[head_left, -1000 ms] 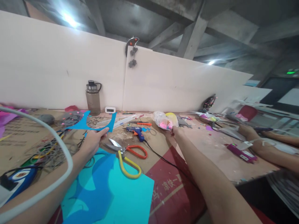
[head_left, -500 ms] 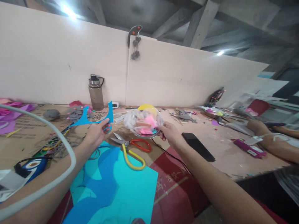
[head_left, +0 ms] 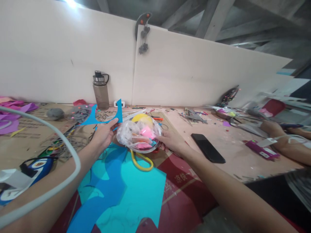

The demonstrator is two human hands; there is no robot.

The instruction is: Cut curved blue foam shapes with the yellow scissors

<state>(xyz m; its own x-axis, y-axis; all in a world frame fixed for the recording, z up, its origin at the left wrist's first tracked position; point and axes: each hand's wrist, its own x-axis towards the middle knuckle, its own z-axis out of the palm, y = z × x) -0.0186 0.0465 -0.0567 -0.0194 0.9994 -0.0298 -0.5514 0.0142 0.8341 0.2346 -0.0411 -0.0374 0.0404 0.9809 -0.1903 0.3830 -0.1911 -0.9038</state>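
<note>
My left hand pinches a blue cut-out foam shape and holds it up over the table. My right hand grips the rim of a shallow dish wrapped in a clear plastic bag, with pink, orange and yellow scraps inside. The dish hangs just right of my left hand, above yellow-handled scissors. Below both hands lie turquoise and blue foam sheets.
A black phone lies right of the dish. At the back wall stand a brown water bottle and a small white clock. Wires and a blue iron-like tool sit at left. Another person's arm and a purple glue gun are at right.
My right hand lifted the bagged dish from the far middle of the table and brought it toward me, close to my left hand. The blue shape stayed held up.
</note>
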